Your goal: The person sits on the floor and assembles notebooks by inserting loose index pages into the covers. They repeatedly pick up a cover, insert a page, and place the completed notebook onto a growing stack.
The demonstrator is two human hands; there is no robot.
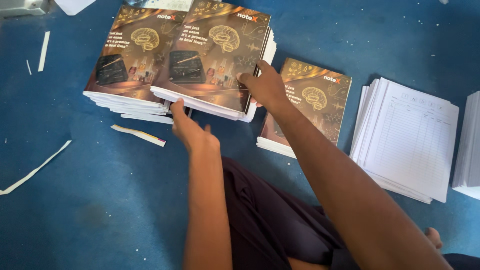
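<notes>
Two stacks of brown-covered notebooks with a gold brain picture lie side by side on the blue floor: the left stack (127, 55) and the right stack (215, 55). My left hand (192, 130) touches the near edge of the right stack from below, fingers under its bottom corner. My right hand (265, 87) grips the right stack's near right corner, thumb on the cover. A third, lower stack of the same notebooks (312, 107) sits to the right, partly behind my right forearm.
A pile of white ruled sheets (407, 137) lies at the right, with another white pile (470, 145) at the frame's edge. Paper strips (140, 135) and offcuts (35, 170) litter the blue floor (100, 210). My dark-clothed lap (270, 225) fills the bottom centre.
</notes>
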